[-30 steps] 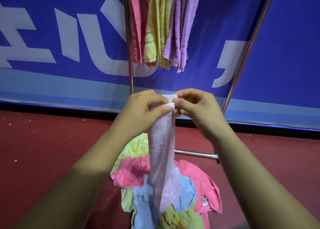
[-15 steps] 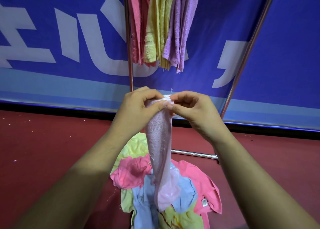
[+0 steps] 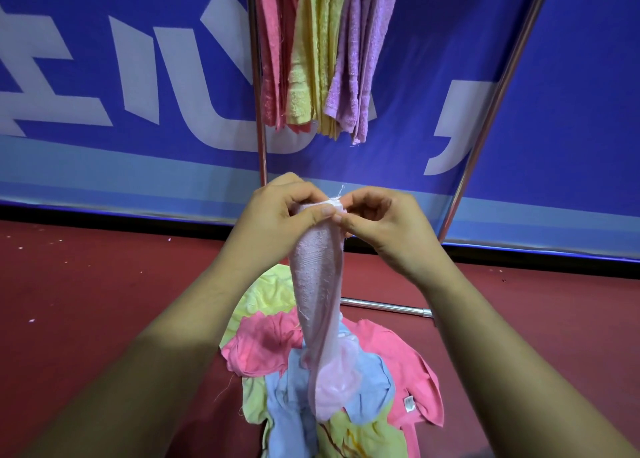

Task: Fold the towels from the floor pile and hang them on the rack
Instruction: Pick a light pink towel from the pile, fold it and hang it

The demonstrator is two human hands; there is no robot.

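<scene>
Pink towel hangs bunched over floor pile, top edge pinched by curled fingers of left hand and right hand. Best: slide hands apart to corners, fold evenly, then rack.

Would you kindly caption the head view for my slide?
Left hand and right hand pinch a pale pink towel above the floor pile, rack behind.

The left forearm and right forearm are shown bare to the frame's edge. The left hand and right hand are left uncovered. A short, plain nail is seen on 1 thumb.
</scene>
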